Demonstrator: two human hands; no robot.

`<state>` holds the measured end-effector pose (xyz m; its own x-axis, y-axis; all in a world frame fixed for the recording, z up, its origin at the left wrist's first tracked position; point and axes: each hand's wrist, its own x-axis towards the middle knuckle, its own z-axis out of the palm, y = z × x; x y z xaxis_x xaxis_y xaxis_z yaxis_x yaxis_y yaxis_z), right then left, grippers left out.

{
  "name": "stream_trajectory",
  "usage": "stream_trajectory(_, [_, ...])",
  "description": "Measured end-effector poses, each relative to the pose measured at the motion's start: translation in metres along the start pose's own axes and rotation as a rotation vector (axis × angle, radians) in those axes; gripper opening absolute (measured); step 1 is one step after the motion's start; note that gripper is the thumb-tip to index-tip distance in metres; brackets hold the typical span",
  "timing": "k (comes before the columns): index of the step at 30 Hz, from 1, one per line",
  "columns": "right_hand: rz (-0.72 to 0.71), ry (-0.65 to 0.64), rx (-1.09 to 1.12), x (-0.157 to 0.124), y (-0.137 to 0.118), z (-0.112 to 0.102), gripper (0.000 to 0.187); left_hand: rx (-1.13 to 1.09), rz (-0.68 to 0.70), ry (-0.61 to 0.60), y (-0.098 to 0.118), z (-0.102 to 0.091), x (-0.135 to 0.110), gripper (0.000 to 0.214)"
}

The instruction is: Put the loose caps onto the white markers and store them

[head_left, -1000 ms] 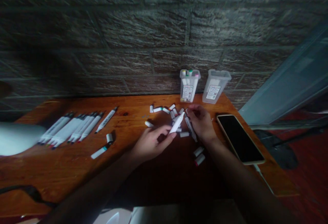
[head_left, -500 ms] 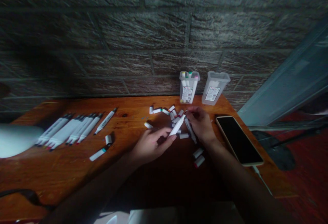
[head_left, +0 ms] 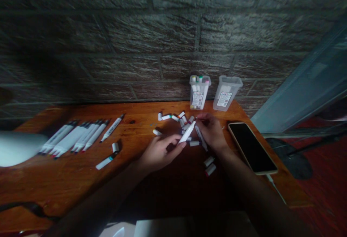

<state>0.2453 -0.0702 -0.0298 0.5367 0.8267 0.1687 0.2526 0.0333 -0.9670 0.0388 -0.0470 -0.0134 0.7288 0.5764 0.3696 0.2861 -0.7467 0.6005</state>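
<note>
My left hand (head_left: 159,153) grips a white marker (head_left: 187,133) between thumb and fingers, its narrow uncapped end pointing up and right. At that end my right hand (head_left: 211,128) has its thumb and forefinger pinched together; whatever is between them is too small to make out. Beneath the right hand lies another marker (head_left: 201,138) on the table. Several loose caps (head_left: 175,118) are scattered just beyond the held marker, partly hidden by it. Two more caps (head_left: 210,169) rest below my right wrist.
On the left lie a row of capless markers (head_left: 86,136), a single marker (head_left: 112,128) and two caps (head_left: 104,162). Against the brick wall stand a clear box of markers (head_left: 200,92) and another clear box (head_left: 227,94). A plugged-in phone (head_left: 252,148) lies right; a white rounded object (head_left: 18,149) juts in left.
My right fingers have shifted very slightly at the marker's tip. The marker stays in my left hand, and the things on the table have not moved.
</note>
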Motion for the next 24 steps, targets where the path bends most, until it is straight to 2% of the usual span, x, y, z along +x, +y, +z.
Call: stream_trajectory(24, [-0.034,-0.022,-0.036,0.0003,0.0021,-0.0008,0.012,0.033,0.0,-0.015,-0.0018,0.0016,0.0,0.017])
